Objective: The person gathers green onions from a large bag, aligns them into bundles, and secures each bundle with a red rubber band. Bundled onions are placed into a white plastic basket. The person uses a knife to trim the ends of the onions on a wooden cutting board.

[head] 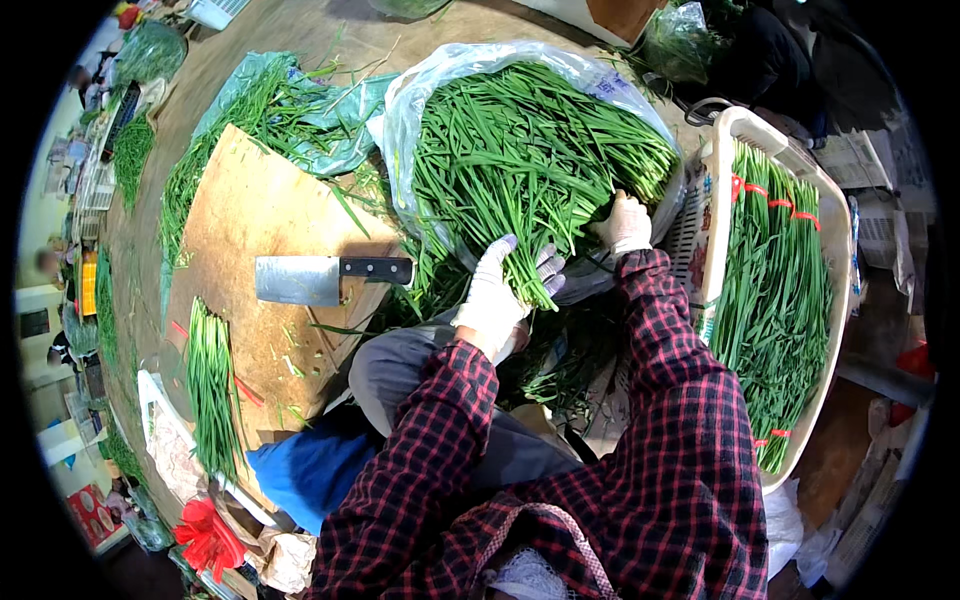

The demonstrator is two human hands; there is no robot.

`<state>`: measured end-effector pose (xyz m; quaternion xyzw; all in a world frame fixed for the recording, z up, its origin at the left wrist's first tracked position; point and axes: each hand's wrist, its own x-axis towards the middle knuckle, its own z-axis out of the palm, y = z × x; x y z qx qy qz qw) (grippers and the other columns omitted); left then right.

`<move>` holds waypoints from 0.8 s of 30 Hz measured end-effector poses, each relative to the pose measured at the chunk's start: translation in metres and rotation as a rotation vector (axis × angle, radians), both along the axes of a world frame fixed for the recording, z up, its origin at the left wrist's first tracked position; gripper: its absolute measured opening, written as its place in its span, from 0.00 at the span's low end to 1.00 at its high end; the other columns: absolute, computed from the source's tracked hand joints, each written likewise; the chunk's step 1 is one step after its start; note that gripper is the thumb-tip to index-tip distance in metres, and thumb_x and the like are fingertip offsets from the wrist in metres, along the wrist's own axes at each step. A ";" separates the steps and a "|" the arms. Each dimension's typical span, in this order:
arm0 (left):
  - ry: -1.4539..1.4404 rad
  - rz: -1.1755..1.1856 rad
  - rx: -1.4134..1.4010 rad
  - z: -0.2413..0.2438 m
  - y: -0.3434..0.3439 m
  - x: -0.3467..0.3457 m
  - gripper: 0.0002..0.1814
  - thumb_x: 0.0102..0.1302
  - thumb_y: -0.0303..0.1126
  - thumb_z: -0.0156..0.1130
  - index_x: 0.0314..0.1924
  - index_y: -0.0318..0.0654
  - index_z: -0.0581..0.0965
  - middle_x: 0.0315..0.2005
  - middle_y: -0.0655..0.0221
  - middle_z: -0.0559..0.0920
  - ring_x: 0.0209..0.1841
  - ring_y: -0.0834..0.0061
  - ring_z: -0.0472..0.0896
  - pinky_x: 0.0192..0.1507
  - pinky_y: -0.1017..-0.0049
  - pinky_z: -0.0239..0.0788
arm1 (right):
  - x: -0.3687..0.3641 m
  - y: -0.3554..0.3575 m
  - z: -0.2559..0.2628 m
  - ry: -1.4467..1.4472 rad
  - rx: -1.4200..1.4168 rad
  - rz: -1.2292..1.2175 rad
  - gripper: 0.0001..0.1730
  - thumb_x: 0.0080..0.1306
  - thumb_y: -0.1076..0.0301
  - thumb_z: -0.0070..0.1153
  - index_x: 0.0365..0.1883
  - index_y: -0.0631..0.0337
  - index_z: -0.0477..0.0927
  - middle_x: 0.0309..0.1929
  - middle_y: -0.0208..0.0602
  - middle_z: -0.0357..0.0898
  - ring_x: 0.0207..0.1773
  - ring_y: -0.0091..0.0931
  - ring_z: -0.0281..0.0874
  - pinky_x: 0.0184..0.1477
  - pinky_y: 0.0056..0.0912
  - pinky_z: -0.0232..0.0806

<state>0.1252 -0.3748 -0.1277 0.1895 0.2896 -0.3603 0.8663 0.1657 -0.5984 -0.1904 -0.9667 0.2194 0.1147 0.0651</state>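
Note:
A large heap of garlic chives [517, 142] lies in an open clear plastic bag [401, 150] in front of me. My left hand [491, 296], in a white glove, holds the stem ends of a small bunch of chives [529, 274] at the near side of the heap. Also gloved, my right hand [626, 223] touches the heap's lower right edge. Its fingertips are partly hidden among the stems, so its grip is unclear. To the left, a cleaver [300, 281] with a black handle lies on a wooden board [247, 210].
A white plastic basket [721, 225] at right holds chive bundles [772, 300] tied with red bands. One loose bunch [210, 382] lies at the board's near left. Red strips [210, 536] sit lower left. More chives [285, 112] rest on a green plastic sheet [352, 112].

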 end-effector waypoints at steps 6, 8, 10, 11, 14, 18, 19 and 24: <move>0.017 -0.046 0.113 -0.005 -0.002 0.001 0.37 0.63 0.61 0.50 0.60 0.37 0.65 0.56 0.49 0.70 0.52 0.50 0.74 0.54 0.53 0.66 | -0.024 0.016 0.039 -0.166 0.206 0.131 0.16 0.58 0.56 0.59 0.36 0.60 0.82 0.40 0.48 0.79 0.46 0.40 0.76 0.47 0.41 0.69; 0.013 -0.064 0.112 -0.007 0.000 0.002 0.36 0.65 0.59 0.50 0.61 0.37 0.65 0.56 0.51 0.71 0.53 0.53 0.74 0.55 0.55 0.66 | -0.039 0.030 0.034 -0.178 0.468 0.039 0.20 0.61 0.55 0.56 0.42 0.62 0.80 0.38 0.52 0.79 0.44 0.44 0.77 0.47 0.43 0.69; 0.036 -0.079 0.092 -0.001 -0.003 0.002 0.29 0.68 0.54 0.48 0.58 0.38 0.69 0.51 0.55 0.75 0.54 0.61 0.74 0.57 0.58 0.65 | -0.057 0.054 0.054 -0.036 0.525 -0.016 0.19 0.63 0.57 0.52 0.45 0.62 0.78 0.34 0.54 0.80 0.41 0.45 0.78 0.45 0.44 0.70; 0.040 -0.078 0.091 0.002 -0.001 0.002 0.26 0.70 0.51 0.46 0.57 0.38 0.71 0.49 0.57 0.78 0.54 0.65 0.74 0.58 0.59 0.64 | -0.064 0.071 0.060 0.038 0.515 -0.004 0.17 0.64 0.60 0.49 0.46 0.61 0.77 0.32 0.53 0.80 0.38 0.46 0.79 0.43 0.44 0.71; 0.014 -0.193 0.136 -0.008 -0.002 -0.009 0.15 0.65 0.38 0.57 0.46 0.37 0.78 0.38 0.65 0.82 0.42 0.70 0.79 0.48 0.69 0.70 | -0.098 0.107 0.075 -0.057 0.392 0.194 0.13 0.63 0.64 0.46 0.41 0.61 0.77 0.25 0.51 0.79 0.31 0.46 0.79 0.35 0.47 0.70; -0.390 -0.306 0.561 0.017 0.003 0.002 0.09 0.56 0.31 0.64 0.37 0.37 0.80 0.30 0.69 0.82 0.35 0.74 0.78 0.40 0.74 0.68 | -0.111 0.122 0.106 -0.056 0.524 0.235 0.16 0.64 0.59 0.48 0.44 0.60 0.75 0.25 0.53 0.78 0.31 0.48 0.77 0.35 0.49 0.69; -0.428 -0.291 0.577 0.028 0.008 0.008 0.09 0.56 0.30 0.64 0.37 0.37 0.80 0.28 0.70 0.81 0.33 0.75 0.78 0.38 0.73 0.68 | -0.112 0.117 0.116 -0.099 0.620 0.268 0.19 0.65 0.57 0.49 0.47 0.61 0.75 0.27 0.54 0.78 0.33 0.48 0.77 0.36 0.47 0.70; -0.677 -0.514 0.913 0.082 0.046 0.063 0.16 0.55 0.26 0.67 0.44 0.35 0.76 0.23 0.71 0.77 0.22 0.78 0.73 0.26 0.75 0.70 | -0.069 0.055 0.135 -0.243 1.054 0.205 0.25 0.60 0.57 0.58 0.52 0.61 0.74 0.44 0.49 0.79 0.48 0.40 0.77 0.48 0.35 0.69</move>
